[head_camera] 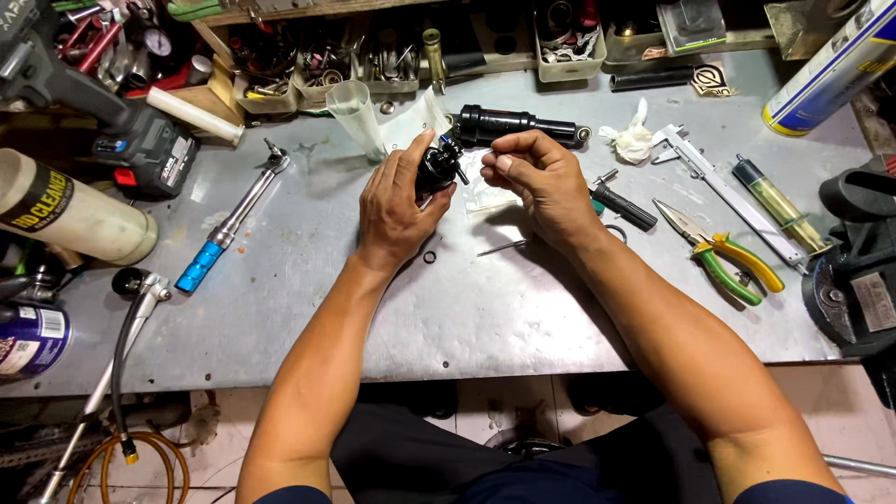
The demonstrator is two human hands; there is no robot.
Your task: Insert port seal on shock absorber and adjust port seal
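My left hand (397, 201) grips a small black valve-like part (439, 166) above the grey metal bench (485, 308). My right hand (541, 177) is close beside it, thumb and forefinger pinched together near the part's tip; whether they hold something tiny I cannot tell. Just behind the hands lies a black shock-absorber cylinder (509, 124). A small black ring (429, 257) and a thin metal pick (502, 247) lie on the bench under my hands.
A blue-handled torque wrench (229, 229) lies at left, a clear plastic cup (359, 117) behind. To the right are a black handle tool (623, 207), green-yellow pliers (723, 252), a caliper (728, 191), a syringe (779, 205) and a white rag (633, 140). Spray cans and a power tool sit far left.
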